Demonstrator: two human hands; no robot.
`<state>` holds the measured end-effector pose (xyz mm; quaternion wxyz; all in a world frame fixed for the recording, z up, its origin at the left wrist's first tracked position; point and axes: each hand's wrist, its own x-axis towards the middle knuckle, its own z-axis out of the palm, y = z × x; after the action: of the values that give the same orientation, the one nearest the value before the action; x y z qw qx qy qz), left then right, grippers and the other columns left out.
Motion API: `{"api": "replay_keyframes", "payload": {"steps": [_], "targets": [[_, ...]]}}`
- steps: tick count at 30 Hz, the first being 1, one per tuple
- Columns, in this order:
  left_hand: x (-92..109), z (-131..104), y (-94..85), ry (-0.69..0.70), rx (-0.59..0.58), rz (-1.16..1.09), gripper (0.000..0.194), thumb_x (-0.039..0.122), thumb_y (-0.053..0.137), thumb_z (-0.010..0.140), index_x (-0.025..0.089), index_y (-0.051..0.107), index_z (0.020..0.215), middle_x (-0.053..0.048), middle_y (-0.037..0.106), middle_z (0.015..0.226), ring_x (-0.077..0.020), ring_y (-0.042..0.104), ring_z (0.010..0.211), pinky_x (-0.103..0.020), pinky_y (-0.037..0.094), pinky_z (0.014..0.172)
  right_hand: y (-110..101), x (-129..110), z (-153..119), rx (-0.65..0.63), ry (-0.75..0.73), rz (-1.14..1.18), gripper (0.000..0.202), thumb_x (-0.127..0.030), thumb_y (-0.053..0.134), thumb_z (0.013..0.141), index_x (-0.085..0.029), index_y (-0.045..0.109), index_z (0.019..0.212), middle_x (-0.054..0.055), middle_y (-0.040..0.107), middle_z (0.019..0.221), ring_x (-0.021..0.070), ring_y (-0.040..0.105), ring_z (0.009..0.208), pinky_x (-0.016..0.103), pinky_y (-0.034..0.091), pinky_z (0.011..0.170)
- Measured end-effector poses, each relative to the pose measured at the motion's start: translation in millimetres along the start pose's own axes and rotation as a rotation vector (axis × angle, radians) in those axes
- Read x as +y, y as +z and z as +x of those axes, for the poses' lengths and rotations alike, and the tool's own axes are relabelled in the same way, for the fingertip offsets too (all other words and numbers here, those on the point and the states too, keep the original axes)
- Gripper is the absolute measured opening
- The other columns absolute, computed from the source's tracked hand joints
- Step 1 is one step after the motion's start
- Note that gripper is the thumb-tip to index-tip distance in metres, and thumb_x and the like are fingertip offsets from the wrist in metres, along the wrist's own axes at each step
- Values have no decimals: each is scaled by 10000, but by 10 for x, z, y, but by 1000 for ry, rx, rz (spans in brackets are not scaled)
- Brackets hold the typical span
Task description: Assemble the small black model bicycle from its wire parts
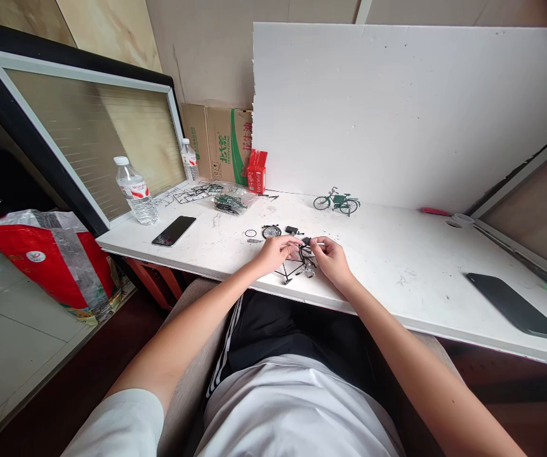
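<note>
- Head view, clock-face directions taken about the black bicycle frame (301,258), which lies at the centre, near the front edge of the white counter (388,254).
- Right hand (331,259): thumb and forefinger pressed together at the upper end of the frame, pinching it at the 1 o'clock side, by a small dark piece.
- Left hand (276,252): fingers bent and close together at the frame's 10 o'clock side; whether they pinch it cannot be told.
- Spoked wheel (271,232): between 10 and 11 o'clock, just beyond the left hand.
- Thin black ring (250,233): 10 o'clock, farther out than the wheel, with a small grey part (254,241) just beside it.
- Small black block (291,230): between 11 and 12 o'clock, flat on the counter.
- Green model bicycle (342,203): 1 o'clock, upright before the white board (397,114).
- Clear bag (233,202) of green and black parts: between 10 and 11 o'clock; black part trees (198,193) lie beyond it.
- Red box (257,171): 11 o'clock, upright before the cardboard carton (226,145).
- Smartphone (174,231): between 9 and 10 o'clock, near a capped water bottle (136,193) at 10 o'clock.
- Dark flat slab (516,307): between 3 and 4 o'clock, well apart from the hands.
</note>
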<state>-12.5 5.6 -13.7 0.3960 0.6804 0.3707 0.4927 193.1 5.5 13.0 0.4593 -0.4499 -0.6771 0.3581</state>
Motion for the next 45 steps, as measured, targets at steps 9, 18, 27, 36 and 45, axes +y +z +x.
{"api": "replay_keyframes", "payload": {"steps": [9,18,27,36,45], "targets": [[-41,-1,-3,17,4,12,282,304,647,1007,160,735,1232,-128,787,1076,-195,789,855,-331,645,825,-5,8,-2,-11,0,7,423,-643,648,898,-222,646,932,-48,446,610,136,330,531,299,286,525],[-70,-1,8,27,0,6,282,321,664,997,155,743,1211,-136,783,1088,-204,787,886,-334,647,819,11,46,-1,-19,-42,-29,398,-627,593,940,-229,598,945,-52,432,638,134,337,550,293,302,545],[-49,-4,7,22,-8,14,281,304,646,1003,169,735,1232,-137,785,1115,-218,779,980,-327,649,827,22,71,-2,-50,-28,-26,435,-686,536,970,-253,539,942,-63,388,619,139,317,534,290,287,518],[-43,-7,18,5,-15,27,280,305,635,1005,174,741,1228,-136,780,1152,-216,772,999,-311,649,817,24,131,11,-63,-31,-42,481,-738,492,974,-260,517,938,-61,412,635,147,353,550,283,329,525],[19,-25,18,-14,-20,31,303,290,630,1008,174,725,1271,-134,784,1108,-218,770,989,-308,650,808,23,99,-7,-53,-67,-96,464,-709,453,1009,-257,517,929,-48,430,676,159,393,601,297,365,585]]}}
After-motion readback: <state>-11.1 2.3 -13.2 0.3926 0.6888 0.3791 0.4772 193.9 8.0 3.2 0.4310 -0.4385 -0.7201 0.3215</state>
